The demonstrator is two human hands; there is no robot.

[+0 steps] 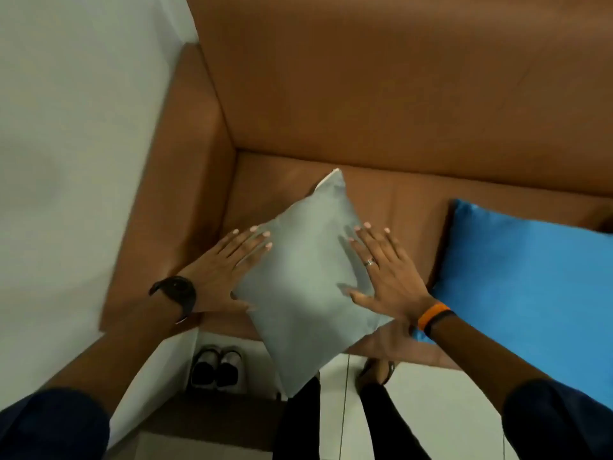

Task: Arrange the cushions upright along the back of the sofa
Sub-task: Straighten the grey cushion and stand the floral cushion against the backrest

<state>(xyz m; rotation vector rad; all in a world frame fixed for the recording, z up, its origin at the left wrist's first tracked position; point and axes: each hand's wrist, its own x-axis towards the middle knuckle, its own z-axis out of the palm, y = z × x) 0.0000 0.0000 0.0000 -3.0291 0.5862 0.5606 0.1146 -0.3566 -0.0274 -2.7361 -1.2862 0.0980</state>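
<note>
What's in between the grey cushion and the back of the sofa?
Nothing. In the head view, only bare brown seat lies between the grey cushion and the sofa back. The blue cushion sits off to the right.

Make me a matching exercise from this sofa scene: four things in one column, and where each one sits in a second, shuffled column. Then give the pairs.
Things:
1. grey cushion
2. blue cushion
3. black watch
4. pair of shoes

Places:
A. on the floor beside the sofa's armrest end
B. between the left hand and the right hand, overhanging the seat's front edge
C. on the left wrist
D. on the seat, to the right of the hands

Pairs: 1-B, 2-D, 3-C, 4-A
</note>
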